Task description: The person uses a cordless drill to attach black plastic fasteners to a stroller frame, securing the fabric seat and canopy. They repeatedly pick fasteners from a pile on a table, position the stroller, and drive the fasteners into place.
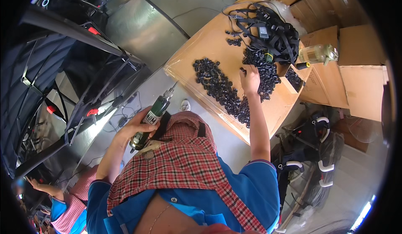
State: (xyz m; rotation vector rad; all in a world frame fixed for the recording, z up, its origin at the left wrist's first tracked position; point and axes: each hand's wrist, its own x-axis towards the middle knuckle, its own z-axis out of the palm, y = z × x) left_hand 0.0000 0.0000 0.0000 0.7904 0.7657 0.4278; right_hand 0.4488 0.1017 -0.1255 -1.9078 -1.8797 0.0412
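My left hand is wrapped round a green and black electric screwdriver, its bit tilted up and to the right, in front of my red checked apron. On the cardboard-topped table, my right hand reaches into a heap of small black plastic parts. Its fingers are bent together, with a small black plastic part showing at the tips. A second spread of the same black parts runs along the table to the left of that hand.
Tangled black straps lie at the table's far end, near a clear bottle. Cardboard boxes are stacked on the right. A black metal frame with red clips stands on the left. Another person is at lower left.
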